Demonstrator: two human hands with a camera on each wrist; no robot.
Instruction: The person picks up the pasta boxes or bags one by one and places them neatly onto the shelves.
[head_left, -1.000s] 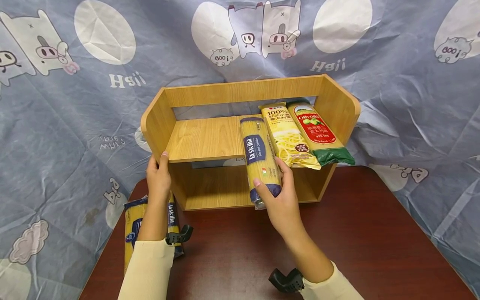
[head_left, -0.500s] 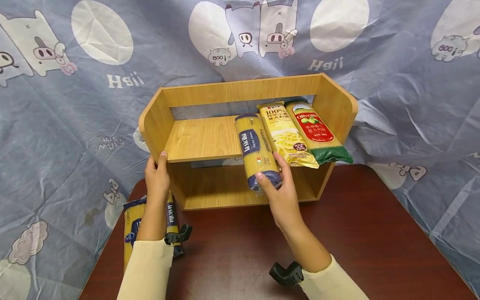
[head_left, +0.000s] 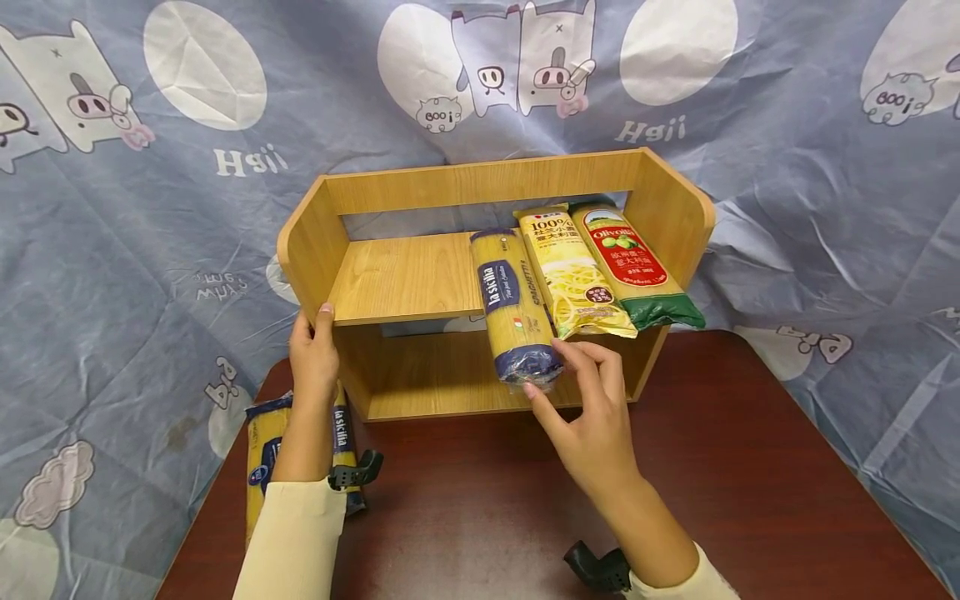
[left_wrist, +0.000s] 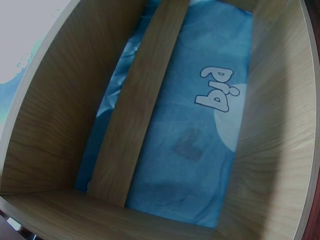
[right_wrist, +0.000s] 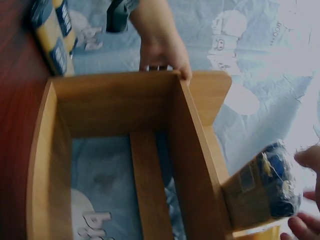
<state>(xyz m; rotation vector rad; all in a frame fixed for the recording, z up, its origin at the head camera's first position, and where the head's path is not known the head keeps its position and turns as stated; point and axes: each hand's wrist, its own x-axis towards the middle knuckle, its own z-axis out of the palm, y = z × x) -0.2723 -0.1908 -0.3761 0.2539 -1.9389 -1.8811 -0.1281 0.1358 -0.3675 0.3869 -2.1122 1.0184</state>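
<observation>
Fingers of your right hand (head_left: 596, 421) spread beside near end of spaghetti pack (head_left: 512, 292); left hand (head_left: 315, 358) grips wooden shelf (head_left: 401, 279). Pack likely light, stiff, slick, breakable; hold mid-length.

A dark red counter (head_left: 465, 525) carries a wooden shelf (head_left: 309, 242) and, beside the left hand's (head_left: 313, 358) wrist, two pasta packets (head_left: 264, 442). On the shelf's upper board (head_left: 408, 279) lie a blue-ended packet (head_left: 510, 292), at the right hand (head_left: 592, 417), and beyond, a yellow packet (head_left: 573, 275) and a green-ended packet (head_left: 637, 267).

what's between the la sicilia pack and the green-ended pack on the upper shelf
The yellow 100% pack lies between the la sicilia pack and the green-ended pack, seen in the head view.
</observation>
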